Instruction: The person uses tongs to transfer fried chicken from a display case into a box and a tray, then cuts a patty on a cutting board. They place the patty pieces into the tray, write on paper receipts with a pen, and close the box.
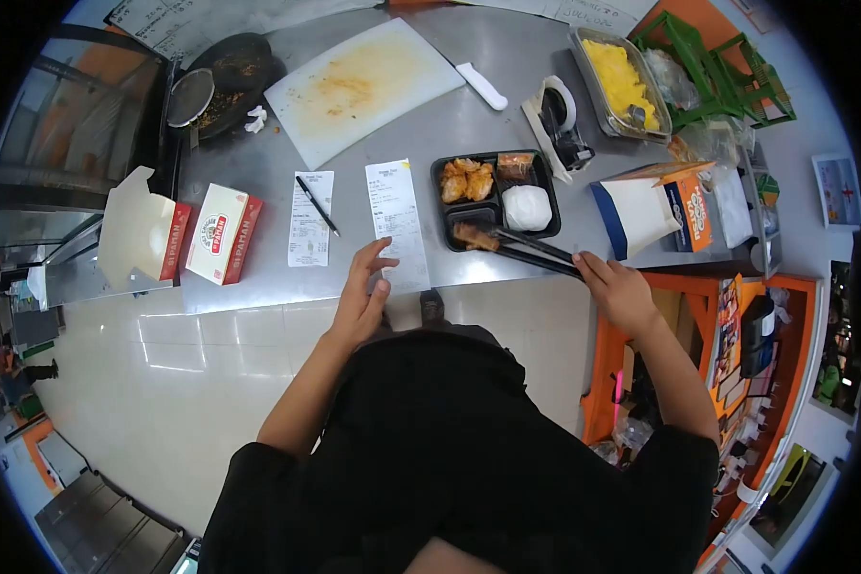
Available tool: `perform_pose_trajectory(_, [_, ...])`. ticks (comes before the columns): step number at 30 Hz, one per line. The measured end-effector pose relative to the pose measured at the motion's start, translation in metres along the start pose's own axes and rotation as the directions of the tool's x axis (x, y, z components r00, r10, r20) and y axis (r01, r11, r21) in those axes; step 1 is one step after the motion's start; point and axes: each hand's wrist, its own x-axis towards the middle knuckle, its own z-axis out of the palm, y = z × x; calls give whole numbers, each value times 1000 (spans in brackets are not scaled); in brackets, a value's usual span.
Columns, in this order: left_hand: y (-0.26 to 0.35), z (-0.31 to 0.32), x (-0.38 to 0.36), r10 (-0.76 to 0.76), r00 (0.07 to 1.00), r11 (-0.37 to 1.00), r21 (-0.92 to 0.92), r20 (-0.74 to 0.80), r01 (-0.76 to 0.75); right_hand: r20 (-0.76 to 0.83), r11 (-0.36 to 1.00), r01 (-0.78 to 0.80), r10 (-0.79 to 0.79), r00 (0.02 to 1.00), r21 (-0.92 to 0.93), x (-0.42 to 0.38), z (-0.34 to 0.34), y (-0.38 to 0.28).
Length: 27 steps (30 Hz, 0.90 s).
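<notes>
My right hand point(620, 289) is closed around black tongs point(538, 256) that reach left over a black compartment tray point(548, 177). A browned food piece point(473, 236) is at the tongs' tips, over the front left compartment; whether it rests on the bottom cannot be told. Orange-brown fried pieces point(467, 180) fill the back left compartment. On the right side are a round white mound of what looks like rice point(526, 208) and a small brown packet point(516, 167) behind it. My left hand point(364, 290) holds nothing, fingers apart and partly curled, beside a printed receipt point(394, 206).
Another receipt point(308, 239) lies left with a pen point(317, 206) on it. Further left stand red-and-white boxes point(222, 234). Behind are a stained cutting board point(373, 81), a white-handled knife point(482, 87), a tape dispenser point(553, 124) and a container of yellow food point(584, 72). Cartons point(641, 206) stand right.
</notes>
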Motion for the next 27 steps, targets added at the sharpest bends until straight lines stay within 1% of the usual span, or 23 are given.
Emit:
perform_pose_trajectory(4, [4, 8, 0, 4, 1000, 999, 40, 8, -5, 36, 996, -38, 35, 999, 75, 10, -2, 7])
perform_pose_trajectory(6, [4, 11, -3, 4, 1000, 999, 32, -10, -4, 38, 981, -39, 33, 999, 190, 14, -12, 10])
perform_pose_trajectory(7, [3, 13, -5, -28, 999, 999, 27, -19, 29, 39, 969, -40, 32, 999, 243, 15, -18, 12])
perform_pose_trajectory(9, [4, 15, -11, -93, 995, 995, 16, -41, 94, 37, 959, -58, 50, 998, 276, 18, -30, 17])
perform_pose_trajectory(10, [4, 15, -13, -93, 995, 995, 23, -44, 94, 34, 954, -65, 58, 998, 291, 19, -36, 20])
perform_pose_trajectory(13, [3, 15, -19, -99, 994, 994, 37, -56, 101, -1, 973, 14, -14, 1000, 230, 20, -49, 34])
perform_pose_trajectory(16, [1, 15, -22, -91, 993, 995, 35, -72, 93, 69, 959, -7, -13, 998, 285, 18, -53, 41])
perform_pose_trajectory(18, [0, 17, -22, -68, 994, 997, 20, -91, 70, 98, 963, 0, -28, 995, 270, 18, -45, 44])
perform_pose_trajectory(19, [0, 17, -22, -81, 993, 996, 27, -91, 83, 112, 965, 6, -37, 993, 262, 19, -43, 46])
perform_pose_trajectory(22, [8, 13, -25, -116, 988, 992, 36, -106, 121, -34, 932, -30, 46, 998, 361, 22, -53, 50])
perform_pose_trajectory(23, [11, 12, -27, -125, 985, 991, 26, -117, 129, -25, 880, -126, 154, 988, 458, 30, -56, 48])
perform_pose_trajectory(25, [11, 10, -31, -129, 981, 991, 26, -148, 134, 27, 721, -293, 356, 934, 628, 53, -65, 36])
perform_pose_trajectory(26, [7, 10, -35, -127, 978, 990, 36, -168, 135, -154, 765, -176, 338, 928, 620, 72, -50, 35])
perform_pose_trajectory(27, [6, 11, -40, -128, 974, 989, 48, -188, 139, -328, 802, -60, 310, 892, 594, 99, -30, 35])
